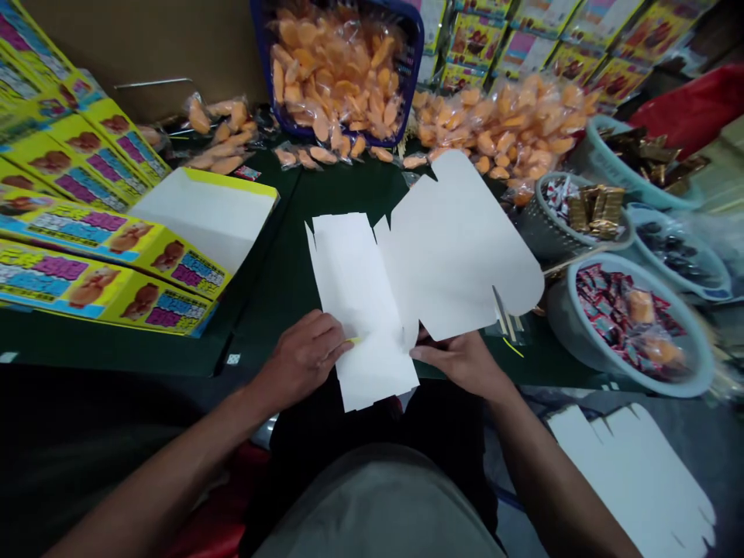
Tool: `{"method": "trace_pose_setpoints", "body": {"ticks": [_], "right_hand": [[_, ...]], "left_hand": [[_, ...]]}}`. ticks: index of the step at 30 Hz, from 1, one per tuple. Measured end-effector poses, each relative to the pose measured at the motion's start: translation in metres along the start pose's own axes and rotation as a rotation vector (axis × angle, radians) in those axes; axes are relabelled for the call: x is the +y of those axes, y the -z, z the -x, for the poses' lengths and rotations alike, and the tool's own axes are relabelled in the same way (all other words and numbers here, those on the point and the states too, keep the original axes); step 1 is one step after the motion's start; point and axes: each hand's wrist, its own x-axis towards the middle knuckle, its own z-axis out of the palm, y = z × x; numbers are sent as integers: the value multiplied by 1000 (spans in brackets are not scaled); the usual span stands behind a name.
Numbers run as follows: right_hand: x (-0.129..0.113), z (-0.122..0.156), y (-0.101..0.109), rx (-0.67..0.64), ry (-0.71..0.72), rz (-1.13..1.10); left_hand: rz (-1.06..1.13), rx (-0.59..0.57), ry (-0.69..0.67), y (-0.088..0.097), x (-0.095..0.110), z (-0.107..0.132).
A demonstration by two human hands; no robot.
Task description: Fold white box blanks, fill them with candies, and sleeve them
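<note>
A large white die-cut card blank (372, 287) lies flat across the dark green table top (264, 302), with notched flaps and a rounded far corner. My left hand (302, 356) rests on its near part, fingers curled at the edge. A thin yellow strip (353, 339) shows by those fingertips. My right hand (459, 360) grips the blank's near edge, with the fingers partly hidden beneath it. Both hands are close together at the front of the table.
Yellow printed cartons (87, 279) are stacked at the left. A blue basket (410, 46) of orange wrapped packets stands at the back, with more packets (500, 132) loose beside it. Grey basins (700, 364) of wrapped sweets crowd the right. Another white blank (633, 473) lies lower right.
</note>
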Motion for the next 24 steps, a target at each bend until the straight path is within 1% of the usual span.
{"method": "trace_pose_setpoints", "body": {"ticks": [2,4,6,7,10,11,13,17,20,22,24], "right_hand": [[8,-13,-10,49,36,123],[18,-25,-18,97,97,297],[26,-33,-23,142,163,476],[28,-36,-24,147,187,537],[33,-43,-26,139,239,643],[33,-43,-26,145,251,660],[36,-40,-27,162,265,672],[43,-18,-23,167,257,648],[49,0,-20,177,229,630],[51,5,-20,187,221,608],[51,5,-22,195,215,593]], "left_hand": [[-36,-21,-22,-1,-1,1],[-76,-35,-37,-2,-1,3],[-110,-13,-16,-5,-1,7],[-119,22,7,-6,-1,9],[-121,176,70,-10,-1,12],[-113,222,75,-11,0,12],[-82,275,67,-13,2,13],[-15,286,17,-17,8,22],[-119,290,-47,-23,10,35],[-234,270,-88,-25,12,41],[-322,177,-111,-23,16,44]]}}
